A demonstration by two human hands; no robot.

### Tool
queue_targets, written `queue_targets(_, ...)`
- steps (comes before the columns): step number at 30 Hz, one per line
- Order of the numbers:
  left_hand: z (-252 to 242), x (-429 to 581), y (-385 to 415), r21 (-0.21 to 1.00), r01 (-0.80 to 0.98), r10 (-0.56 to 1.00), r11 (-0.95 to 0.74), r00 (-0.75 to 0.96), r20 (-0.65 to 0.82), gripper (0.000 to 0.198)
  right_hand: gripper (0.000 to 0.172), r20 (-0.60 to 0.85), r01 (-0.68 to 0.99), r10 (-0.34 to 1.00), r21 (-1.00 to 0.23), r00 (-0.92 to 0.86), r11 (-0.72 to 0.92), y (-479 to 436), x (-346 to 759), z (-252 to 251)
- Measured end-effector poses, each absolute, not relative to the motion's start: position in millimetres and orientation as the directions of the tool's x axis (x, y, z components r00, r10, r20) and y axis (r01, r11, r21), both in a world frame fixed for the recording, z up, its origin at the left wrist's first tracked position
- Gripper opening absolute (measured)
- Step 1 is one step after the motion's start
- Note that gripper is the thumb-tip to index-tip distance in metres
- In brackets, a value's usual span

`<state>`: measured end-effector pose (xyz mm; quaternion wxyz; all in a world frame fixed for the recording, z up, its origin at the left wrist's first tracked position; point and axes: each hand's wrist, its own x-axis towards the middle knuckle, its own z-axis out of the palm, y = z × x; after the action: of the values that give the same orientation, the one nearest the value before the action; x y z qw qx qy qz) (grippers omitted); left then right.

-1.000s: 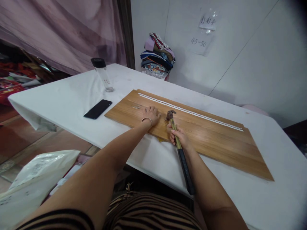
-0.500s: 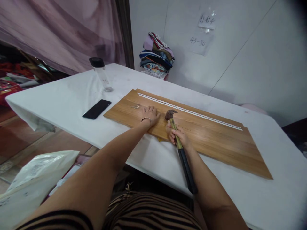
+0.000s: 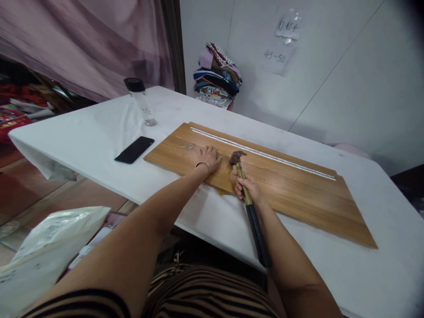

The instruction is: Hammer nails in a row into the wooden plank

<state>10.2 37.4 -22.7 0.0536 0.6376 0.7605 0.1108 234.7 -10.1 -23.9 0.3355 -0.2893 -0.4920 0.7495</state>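
A long wooden board (image 3: 291, 194) lies across the white table (image 3: 99, 132). My right hand (image 3: 247, 187) is closed round the handle of a hammer (image 3: 248, 198), whose rusty head rests on or just above the board. My left hand (image 3: 208, 159), with a bangle on the wrist, presses flat on the board just left of the hammer head, fingers spread. A few loose nails (image 3: 188, 146) lie on the board beyond my left hand. A short row of small dots, nail heads or holes, shows in the wood right of the hammer.
A white strip (image 3: 265, 154) runs along the board's far edge. A black phone (image 3: 134, 149) and a clear bottle with a black cap (image 3: 141, 101) stand on the table's left part. Folded clothes (image 3: 217, 75) are stacked at the wall. A white bag (image 3: 43, 247) sits lower left.
The hammer head shifts slightly up and down over the board between frames. My left hand stays in place.
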Motion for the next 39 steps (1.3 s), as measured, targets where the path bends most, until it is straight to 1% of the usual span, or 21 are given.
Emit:
queue_targets(5,-24.3,9.7,37.4,0.25,0.955,0.981,0.157,-0.181,0.075,0.05,0.048,-0.116,-0.185,0.78,-0.94,-0.615,-0.286,-9.7,234.8,-25.3)
queue_targets(11,-24.8,9.4,37.4,0.245,0.957,0.981,0.154,-0.178,0.079,0.049,0.045,-0.101,-0.208,0.784,-0.936,-0.612,-0.283,-8.2,235.2,-28.1)
queue_targets(19,-25.5,9.7,38.0,0.244,0.957,0.98,0.157,-0.181,0.082,0.051,0.049,-0.098,-0.206,0.777,-0.937,-0.622,-0.282,-7.8,235.9,-28.1)
queue_targets(23,-22.2,10.7,35.9,0.236,0.959,0.981,0.155,-0.178,0.075,0.053,0.047,-0.123,-0.202,0.79,-0.933,-0.601,-0.299,-8.6,235.0,-28.3)
queue_targets(30,-23.5,9.8,37.1,0.247,0.957,0.981,0.155,-0.179,0.076,0.052,0.05,-0.111,-0.216,0.788,-0.93,-0.606,-0.297,-8.8,235.5,-26.5)
queue_targets(33,-25.3,9.3,38.3,0.246,0.958,0.982,0.149,-0.173,0.075,0.053,0.048,-0.115,-0.208,0.795,-0.934,-0.596,-0.291,-8.8,234.4,-27.9)
queue_targets(39,-25.0,9.5,38.3,0.241,0.958,0.981,0.156,-0.178,0.072,0.054,0.05,-0.101,-0.209,0.775,-0.934,-0.624,-0.29,-8.0,235.1,-29.6)
